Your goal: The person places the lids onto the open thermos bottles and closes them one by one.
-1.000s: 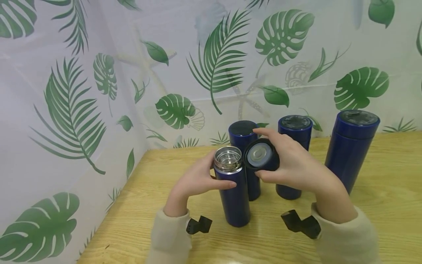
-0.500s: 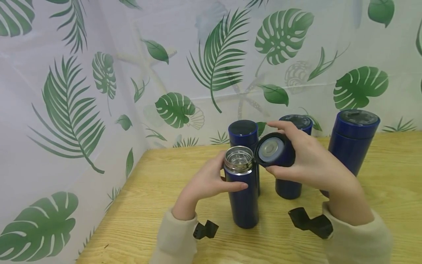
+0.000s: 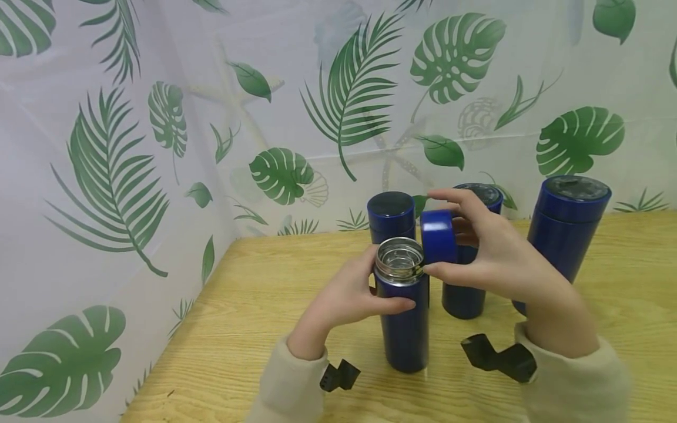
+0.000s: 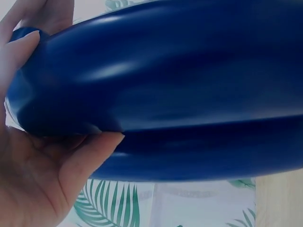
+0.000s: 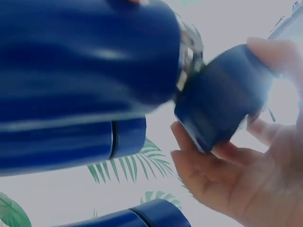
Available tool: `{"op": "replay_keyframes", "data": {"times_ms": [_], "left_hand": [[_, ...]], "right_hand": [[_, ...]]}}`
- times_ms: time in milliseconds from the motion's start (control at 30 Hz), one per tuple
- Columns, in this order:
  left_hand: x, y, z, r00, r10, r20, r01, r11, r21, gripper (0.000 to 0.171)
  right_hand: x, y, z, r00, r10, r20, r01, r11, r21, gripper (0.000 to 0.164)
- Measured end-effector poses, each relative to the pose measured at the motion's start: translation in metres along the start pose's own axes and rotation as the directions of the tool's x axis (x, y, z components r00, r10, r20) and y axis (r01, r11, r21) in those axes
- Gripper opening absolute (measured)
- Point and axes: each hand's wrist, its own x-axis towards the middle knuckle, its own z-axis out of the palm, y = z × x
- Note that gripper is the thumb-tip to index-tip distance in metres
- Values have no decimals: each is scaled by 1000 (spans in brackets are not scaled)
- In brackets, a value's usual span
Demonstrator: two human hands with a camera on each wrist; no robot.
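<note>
An open dark blue thermos (image 3: pixel 404 335) stands upright in the head view, its bare steel neck (image 3: pixel 400 261) uncovered. My left hand (image 3: pixel 351 294) grips it from the left just under the neck, with the thumb across the front. In the left wrist view, the thermos body (image 4: pixel 180 71) fills most of the picture. My right hand (image 3: pixel 494 249) holds the blue lid (image 3: pixel 439 236) between thumb and fingers, right beside the neck. Tipped on its side, the lid turns its shiny outer wall toward the head camera. The right wrist view has the lid (image 5: pixel 222 94) close against the steel neck.
Behind the open thermos stands a lidded blue thermos (image 3: pixel 392 214). Another thermos (image 3: pixel 462 299) is partly covered by my right hand, and a third (image 3: pixel 566 235) leans in view at the right. The wooden table (image 3: pixel 254 294) meets a leaf-printed cloth (image 3: pixel 296 76) behind.
The open thermos and my left hand have shifted right. My right hand moved right with the lid, then turned it so its inner side no longer faces the head camera.
</note>
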Motion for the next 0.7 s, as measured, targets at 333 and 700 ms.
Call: {"op": "replay_keyframes", "data": {"times_ms": [333, 700], "left_hand": [[3, 2, 6, 999, 31, -8, -31, 999, 10, 68], [5, 3, 5, 999, 48, 2, -48, 997, -52, 68]], "right_hand": [[6, -1, 8, 999, -38, -34, 38, 999, 6, 81], [12, -5, 14, 998, -58, -6, 57, 996, -69, 71]]}}
